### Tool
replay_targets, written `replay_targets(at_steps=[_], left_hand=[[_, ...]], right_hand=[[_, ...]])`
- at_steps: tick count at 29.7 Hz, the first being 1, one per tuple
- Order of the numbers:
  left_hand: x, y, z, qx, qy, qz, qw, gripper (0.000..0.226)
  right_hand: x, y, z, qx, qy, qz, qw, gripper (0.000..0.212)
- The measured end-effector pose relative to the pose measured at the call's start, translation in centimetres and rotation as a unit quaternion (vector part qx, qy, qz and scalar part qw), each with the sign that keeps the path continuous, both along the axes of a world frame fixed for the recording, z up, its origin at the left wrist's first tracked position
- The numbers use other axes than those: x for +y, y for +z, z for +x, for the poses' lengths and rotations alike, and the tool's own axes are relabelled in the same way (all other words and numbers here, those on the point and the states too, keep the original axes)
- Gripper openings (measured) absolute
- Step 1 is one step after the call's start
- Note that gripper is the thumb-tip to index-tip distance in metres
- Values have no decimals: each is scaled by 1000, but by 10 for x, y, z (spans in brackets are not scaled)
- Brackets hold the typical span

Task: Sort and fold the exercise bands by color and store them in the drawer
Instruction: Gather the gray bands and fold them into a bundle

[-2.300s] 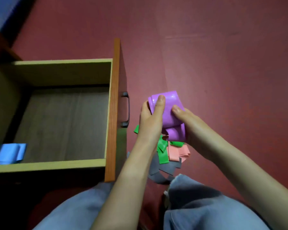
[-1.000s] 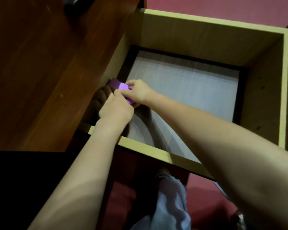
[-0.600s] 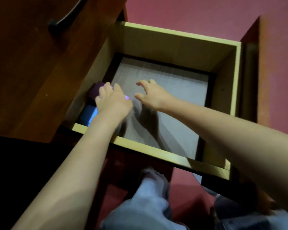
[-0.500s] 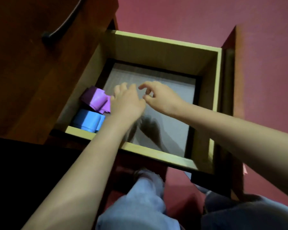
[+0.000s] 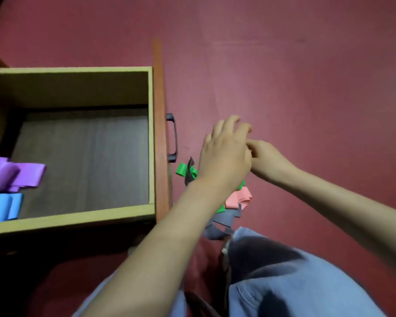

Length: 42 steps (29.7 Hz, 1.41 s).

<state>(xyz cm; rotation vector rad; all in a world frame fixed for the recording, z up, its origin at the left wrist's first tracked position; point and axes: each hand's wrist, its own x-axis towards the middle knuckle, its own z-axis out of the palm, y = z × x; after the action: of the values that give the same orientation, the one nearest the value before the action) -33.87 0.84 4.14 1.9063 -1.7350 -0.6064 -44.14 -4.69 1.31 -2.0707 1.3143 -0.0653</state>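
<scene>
Purple band (image 5: 14, 173) | folded, long axis left-right | drawer (image 5: 78, 219)

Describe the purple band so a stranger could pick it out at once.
Start at the open wooden drawer on the left of the red floor. Look along its left edge, where two folded bands lie side by side. The purple band is the farther one, above the blue band that lies against the near wall.

Two folded bands (image 5: 14, 173) lie in the drawer (image 5: 73, 216); loose bands (image 5: 229, 209) right.
</scene>
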Motion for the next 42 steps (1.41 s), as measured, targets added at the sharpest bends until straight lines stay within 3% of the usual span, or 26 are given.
replay_targets(at_steps=[7, 11, 14, 18, 27, 37, 40, 42], left_hand=[[-19, -85, -35, 50, 65, 163, 983, 33], [-22, -155, -43, 156, 151, 213, 953, 27], [-22, -180, -41, 221, 232, 217, 922, 27], [-23, -224, -41, 187, 283, 227, 913, 38], [-27, -301, -21, 228, 390, 154, 879, 37], [-23, -356, -7, 298, 565, 76, 766, 40], [-20, -359, -5, 373, 608, 72, 697, 41], [-20, -355, -9, 421, 636, 75, 642, 41]], right_hand=[[-20, -82, -59, 7, -123, 98, 988, 25], [-34, -137, -67, 11, -143, 137, 980, 28], [-38, -161, -62, 3, -159, 156, 975, 27], [-42, -207, -49, -1, -151, 173, 973, 23], [-48, -277, 3, -62, -125, 185, 973, 22], [-39, -354, 64, -79, -18, 209, 975, 30], [-25, -372, 68, 0, 47, 231, 972, 33], [-22, -374, 69, 3, 45, 199, 979, 34]])
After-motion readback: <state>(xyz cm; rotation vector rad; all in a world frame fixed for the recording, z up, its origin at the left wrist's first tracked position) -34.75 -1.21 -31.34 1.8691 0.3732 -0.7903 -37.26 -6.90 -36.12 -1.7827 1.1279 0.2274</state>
